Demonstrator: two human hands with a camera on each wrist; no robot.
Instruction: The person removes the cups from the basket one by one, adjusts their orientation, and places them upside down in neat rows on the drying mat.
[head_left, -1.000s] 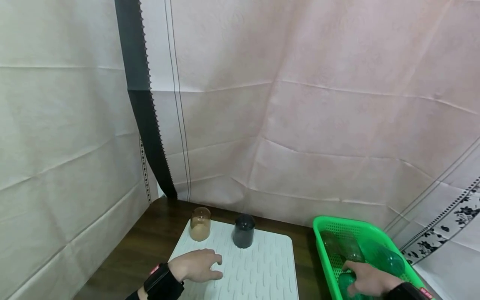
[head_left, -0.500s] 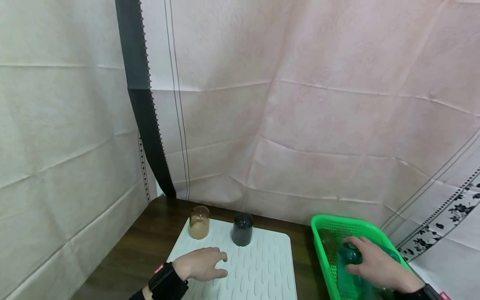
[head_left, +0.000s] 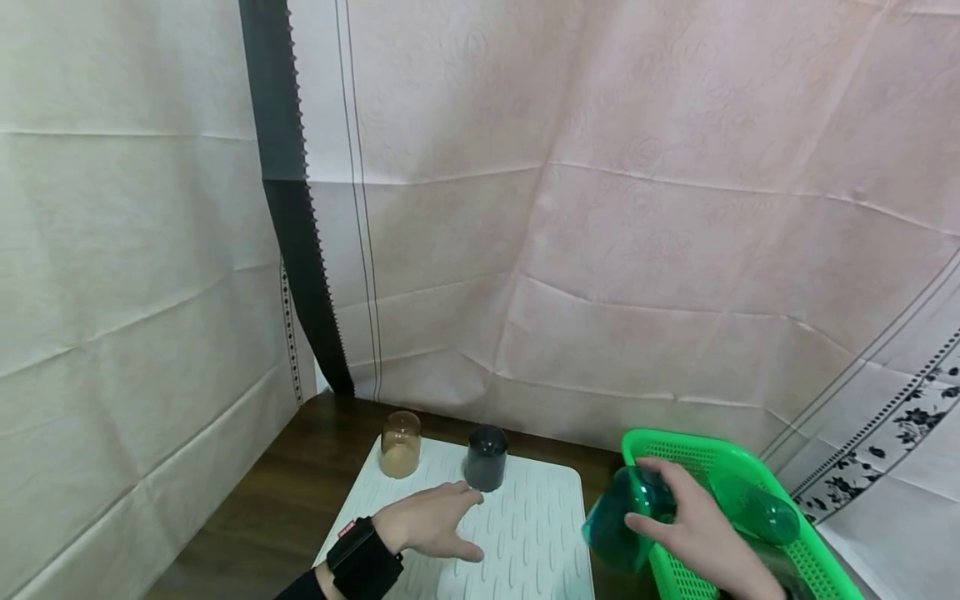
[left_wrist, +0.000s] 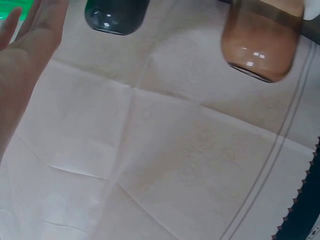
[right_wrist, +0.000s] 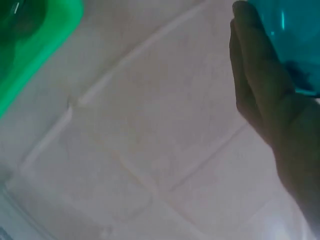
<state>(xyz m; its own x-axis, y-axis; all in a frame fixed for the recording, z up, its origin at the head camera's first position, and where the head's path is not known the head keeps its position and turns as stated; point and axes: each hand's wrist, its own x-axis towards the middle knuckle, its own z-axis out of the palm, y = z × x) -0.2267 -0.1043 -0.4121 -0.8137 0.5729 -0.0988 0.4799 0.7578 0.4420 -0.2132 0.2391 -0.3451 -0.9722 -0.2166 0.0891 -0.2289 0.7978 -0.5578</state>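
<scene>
My right hand point(head_left: 693, 525) grips a teal-green drinking glass point(head_left: 618, 517) round its closed end, above the left rim of the green basket. The glass tilts with its mouth toward the lower left. In the right wrist view, only part of that glass point(right_wrist: 297, 37) shows beside the fingers. My left hand point(head_left: 435, 521) hovers over the white ridged mat point(head_left: 540, 517), fingers extended and holding nothing. An amber glass point(head_left: 401, 450) and a dark grey glass point(head_left: 486, 460) stand upside down along the mat's far side; the grey one is just beyond my left fingertips.
The green plastic basket point(head_left: 675, 437) stands right of the mat, with a green glass point(head_left: 772, 517) and a darker glass, partly hidden by my right arm, inside. A brown wooden table point(head_left: 255, 508) lies beneath. Cloth sheets point(head_left: 600, 250) hang behind and at the left.
My right hand has lifted the teal-green glass from the basket and carried it left over the rim. My left hand has shifted slightly right over the mat.
</scene>
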